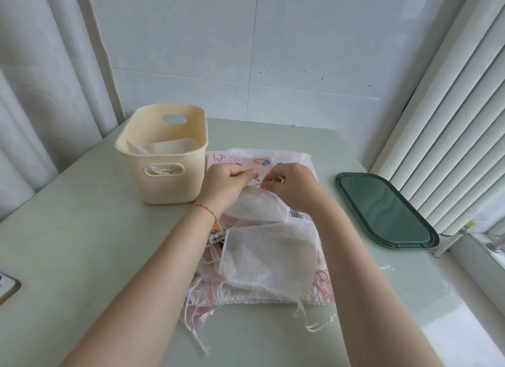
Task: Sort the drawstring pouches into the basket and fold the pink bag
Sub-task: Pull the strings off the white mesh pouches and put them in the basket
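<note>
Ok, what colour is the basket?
Cream basket, seen clearest in the head view.

Home corner, tiled wall point(300, 52), window blinds point(451, 120), table point(68, 230)

- Both forearms reach forward, bare, converging toward the middle.
- Left hand point(228, 182) has fingers curled, thumb pinching a pouch point(257, 205); red string band on that wrist.
- Right hand point(291, 184) pinches the same pouch, fingertips nearly meeting the left's.

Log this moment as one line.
hands: left, right pinch sheer white pouch | cream plastic basket: holds pouches
</note>
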`<state>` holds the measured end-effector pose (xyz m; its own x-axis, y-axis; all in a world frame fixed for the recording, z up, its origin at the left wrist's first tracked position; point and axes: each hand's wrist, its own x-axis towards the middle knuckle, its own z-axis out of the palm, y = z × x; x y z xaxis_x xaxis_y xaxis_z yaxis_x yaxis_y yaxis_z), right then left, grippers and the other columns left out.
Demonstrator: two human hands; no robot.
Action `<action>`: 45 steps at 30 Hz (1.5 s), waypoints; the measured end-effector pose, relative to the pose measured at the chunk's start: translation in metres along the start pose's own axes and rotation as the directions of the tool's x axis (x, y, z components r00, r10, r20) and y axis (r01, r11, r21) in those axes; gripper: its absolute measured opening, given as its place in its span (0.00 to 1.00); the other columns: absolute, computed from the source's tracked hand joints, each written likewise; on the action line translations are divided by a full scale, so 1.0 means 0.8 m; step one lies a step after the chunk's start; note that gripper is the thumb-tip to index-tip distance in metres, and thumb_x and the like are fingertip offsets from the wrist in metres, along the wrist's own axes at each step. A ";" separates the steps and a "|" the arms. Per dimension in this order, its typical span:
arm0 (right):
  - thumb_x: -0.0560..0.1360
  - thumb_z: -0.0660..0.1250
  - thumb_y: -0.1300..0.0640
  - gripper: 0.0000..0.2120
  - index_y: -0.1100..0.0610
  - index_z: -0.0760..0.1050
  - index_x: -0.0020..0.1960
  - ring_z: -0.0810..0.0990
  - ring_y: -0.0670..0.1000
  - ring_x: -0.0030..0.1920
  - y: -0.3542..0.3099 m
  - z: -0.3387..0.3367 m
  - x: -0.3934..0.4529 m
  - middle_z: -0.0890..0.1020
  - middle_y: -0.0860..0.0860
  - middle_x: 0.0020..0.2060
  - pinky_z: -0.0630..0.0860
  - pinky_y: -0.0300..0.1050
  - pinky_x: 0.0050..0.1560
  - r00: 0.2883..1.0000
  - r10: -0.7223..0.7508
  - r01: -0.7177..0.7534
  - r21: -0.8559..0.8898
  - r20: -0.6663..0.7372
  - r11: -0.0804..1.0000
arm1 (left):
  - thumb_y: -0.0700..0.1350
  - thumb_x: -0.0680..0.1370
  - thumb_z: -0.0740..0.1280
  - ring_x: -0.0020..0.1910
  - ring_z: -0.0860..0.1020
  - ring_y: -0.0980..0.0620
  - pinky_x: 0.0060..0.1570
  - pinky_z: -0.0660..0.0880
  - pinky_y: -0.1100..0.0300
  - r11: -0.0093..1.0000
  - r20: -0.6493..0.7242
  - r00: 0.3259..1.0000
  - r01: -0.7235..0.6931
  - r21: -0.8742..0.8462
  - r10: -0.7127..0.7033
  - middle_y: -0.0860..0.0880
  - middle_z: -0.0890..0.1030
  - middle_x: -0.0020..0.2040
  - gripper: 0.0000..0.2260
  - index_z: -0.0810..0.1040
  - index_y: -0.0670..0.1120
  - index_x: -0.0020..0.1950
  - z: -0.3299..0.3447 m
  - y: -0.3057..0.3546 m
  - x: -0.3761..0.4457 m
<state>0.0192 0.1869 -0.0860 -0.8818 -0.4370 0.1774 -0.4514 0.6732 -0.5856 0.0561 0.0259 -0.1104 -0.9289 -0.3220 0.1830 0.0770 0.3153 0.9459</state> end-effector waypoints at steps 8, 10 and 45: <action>0.76 0.69 0.47 0.15 0.59 0.79 0.39 0.70 0.45 0.32 -0.009 -0.015 -0.005 0.75 0.46 0.28 0.66 0.36 0.35 0.979 0.165 -0.193 0.295 0.117 0.936 | 0.45 0.79 0.64 0.40 0.74 0.58 0.45 0.69 0.63 0.982 0.189 0.982 -0.058 0.182 0.023 0.53 0.80 0.40 0.10 0.85 0.47 0.51 0.000 0.005 0.000; 0.77 0.68 0.50 0.13 0.60 0.79 0.40 0.75 0.48 0.40 -0.012 -0.017 -0.006 0.79 0.47 0.33 0.68 0.38 0.42 0.983 0.158 -0.183 0.464 0.093 0.867 | 0.48 0.78 0.66 0.37 0.73 0.57 0.43 0.68 0.60 0.969 0.270 0.962 -0.103 0.224 0.040 0.54 0.77 0.36 0.09 0.84 0.46 0.46 0.002 0.005 -0.002; 0.70 0.71 0.65 0.09 0.56 0.73 0.40 0.81 0.53 0.40 -0.024 0.009 -0.001 0.83 0.49 0.33 0.77 0.47 0.42 0.996 -0.036 0.042 0.085 -0.080 0.995 | 0.45 0.73 0.75 0.39 0.80 0.50 0.49 0.77 0.54 0.996 0.089 0.992 0.085 0.013 -0.086 0.45 0.85 0.41 0.08 0.77 0.46 0.43 -0.005 0.004 0.000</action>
<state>0.0296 0.1698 -0.0805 -0.8733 -0.4113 0.2611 -0.4751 0.6010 -0.6427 0.0582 0.0232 -0.1061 -0.9606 -0.2674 0.0763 -0.0071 0.2979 0.9546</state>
